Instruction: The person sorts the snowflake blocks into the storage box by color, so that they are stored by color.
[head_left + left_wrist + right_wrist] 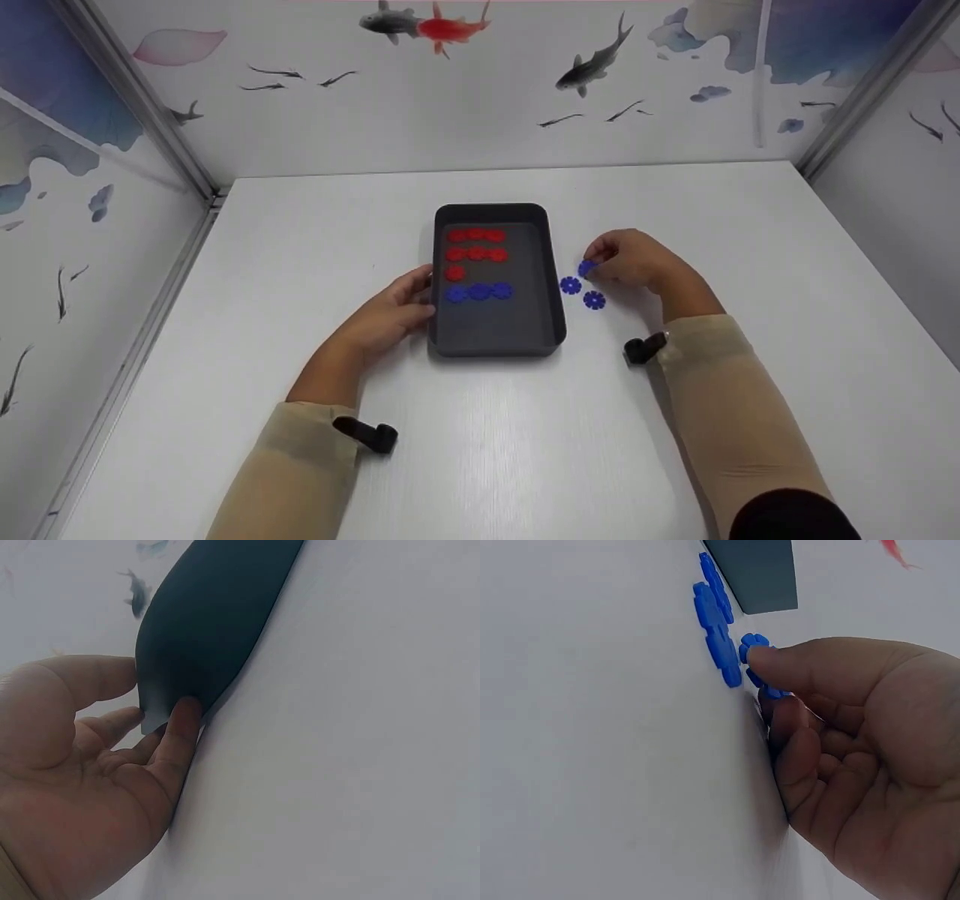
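A dark grey rectangular tray (495, 330) lies at mid-table. My left hand (390, 311) is at its left side, fingers and thumb loosely spread against the outer wall (202, 622). Between thumb and fingers, my right hand (634, 262) pinches a blue notched plastic disc (754, 645), low over the table right of the tray. Two more blue discs, one nearer the tray (571, 285) and one nearer me (594, 300), lie beside that hand. Inside the tray are two rows of three red discs (476, 254), a single red disc (454, 273) and a row of three blue discs (479, 292).
The white table (480, 450) meets a printed back wall (480, 112) with painted fish, and side panels stand left and right. Each tan sleeve carries a black wrist device, one on the left (367, 435) and one on the right (645, 349).
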`<state>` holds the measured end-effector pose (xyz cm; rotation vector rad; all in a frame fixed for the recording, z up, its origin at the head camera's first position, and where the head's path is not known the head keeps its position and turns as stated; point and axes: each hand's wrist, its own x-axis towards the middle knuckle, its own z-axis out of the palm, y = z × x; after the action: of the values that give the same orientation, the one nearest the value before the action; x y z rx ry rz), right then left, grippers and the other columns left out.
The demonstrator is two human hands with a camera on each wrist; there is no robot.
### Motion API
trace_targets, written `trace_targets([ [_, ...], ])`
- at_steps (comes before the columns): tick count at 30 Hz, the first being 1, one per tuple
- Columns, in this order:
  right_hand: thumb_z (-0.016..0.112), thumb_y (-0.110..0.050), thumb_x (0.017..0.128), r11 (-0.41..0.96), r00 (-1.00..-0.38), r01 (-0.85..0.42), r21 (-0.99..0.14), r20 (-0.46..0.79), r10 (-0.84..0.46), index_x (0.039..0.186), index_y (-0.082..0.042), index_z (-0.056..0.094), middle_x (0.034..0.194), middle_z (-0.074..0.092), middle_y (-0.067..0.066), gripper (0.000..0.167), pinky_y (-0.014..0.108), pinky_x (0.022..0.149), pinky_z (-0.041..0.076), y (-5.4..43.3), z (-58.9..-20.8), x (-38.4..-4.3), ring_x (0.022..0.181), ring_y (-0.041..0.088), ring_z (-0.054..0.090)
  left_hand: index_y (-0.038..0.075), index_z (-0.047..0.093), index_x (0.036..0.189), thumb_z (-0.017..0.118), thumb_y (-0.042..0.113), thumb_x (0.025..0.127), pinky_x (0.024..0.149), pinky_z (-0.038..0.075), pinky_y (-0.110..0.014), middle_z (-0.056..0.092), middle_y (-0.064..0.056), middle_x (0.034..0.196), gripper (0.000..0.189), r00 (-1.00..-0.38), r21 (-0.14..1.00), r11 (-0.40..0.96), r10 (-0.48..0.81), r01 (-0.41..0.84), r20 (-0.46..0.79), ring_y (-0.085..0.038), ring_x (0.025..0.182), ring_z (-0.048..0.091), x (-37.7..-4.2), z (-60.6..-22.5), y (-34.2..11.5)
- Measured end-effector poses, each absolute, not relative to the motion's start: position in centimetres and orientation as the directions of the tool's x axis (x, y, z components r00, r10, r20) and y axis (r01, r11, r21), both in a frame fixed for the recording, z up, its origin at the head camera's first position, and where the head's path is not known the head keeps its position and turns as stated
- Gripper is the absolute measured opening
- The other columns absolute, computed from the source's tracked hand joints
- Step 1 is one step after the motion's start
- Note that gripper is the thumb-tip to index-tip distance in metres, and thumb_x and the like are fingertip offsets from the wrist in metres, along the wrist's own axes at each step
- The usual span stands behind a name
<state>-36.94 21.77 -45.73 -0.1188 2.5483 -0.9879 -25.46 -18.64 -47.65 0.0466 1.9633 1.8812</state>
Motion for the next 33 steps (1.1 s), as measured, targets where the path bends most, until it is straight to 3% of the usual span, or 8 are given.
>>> trace_targets([
  [9,0.072,-0.024,0.103,0.448,-0.944,0.153,-0.881,-0.264,-0.197,0.122,-0.012,0.075,0.110,0.073,0.004,0.023,0.028,0.084,0.059,20.2,-44.9,-36.9,0.095,0.020,0.065,0.023,0.028,0.171,0.057,0.004,0.105,0.127,0.040,-0.045,0.034,0.002,0.175,0.074,-0.909,0.962,0.082,0.314,-0.261,-0.274,-0.019,0.158,0.042,-25.5,-47.7,-18.6],
  [18,0.074,-0.019,0.101,0.312,-0.917,0.110,-0.944,-0.217,-0.334,0.120,-0.008,0.077,0.103,0.077,0.002,0.021,0.028,0.080,0.061,16.6,-42.4,-35.4,0.089,0.017,0.069,0.022,0.028,0.171,0.057,0.004,0.105,0.128,0.040,-0.045,0.035,0.001,0.174,0.074,-0.912,0.962,0.085,0.307,-0.258,-0.272,-0.020,0.158,0.041,-25.5,-47.6,-18.6],
  [22,0.072,-0.016,0.102,0.350,-0.881,0.085,-0.933,-0.234,-0.411,0.120,-0.010,0.078,0.107,0.077,0.004,0.020,0.031,0.083,0.063,14.5,-41.2,-34.6,0.089,0.018,0.071,0.021,0.028,0.171,0.057,0.004,0.105,0.128,0.039,-0.045,0.035,-0.001,0.175,0.074,-0.913,0.964,0.085,0.308,-0.253,-0.267,-0.020,0.159,0.041,-25.5,-47.5,-18.6],
  [30,0.073,-0.017,0.102,0.558,-0.738,0.003,-0.830,-0.379,-0.559,0.121,-0.012,0.079,0.119,0.077,0.012,0.021,0.051,0.103,0.060,10.0,-39.2,-35.3,0.092,0.019,0.073,0.021,0.029,0.170,0.058,0.005,0.105,0.127,0.041,-0.046,0.037,-0.001,0.174,0.073,-0.915,0.965,0.094,0.307,-0.244,-0.261,-0.021,0.158,0.042,-25.5,-47.8,-18.7],
  [33,0.075,-0.017,0.101,0.597,-0.705,-0.018,-0.802,-0.413,-0.576,0.119,-0.014,0.080,0.118,0.077,0.009,0.019,0.051,0.105,0.060,8.8,-39.2,-36.2,0.094,0.018,0.073,0.022,0.028,0.171,0.058,0.006,0.105,0.127,0.041,-0.046,0.036,-0.001,0.174,0.074,-0.912,0.963,0.097,0.312,-0.250,-0.268,-0.021,0.158,0.042,-25.5,-47.9,-18.7],
])
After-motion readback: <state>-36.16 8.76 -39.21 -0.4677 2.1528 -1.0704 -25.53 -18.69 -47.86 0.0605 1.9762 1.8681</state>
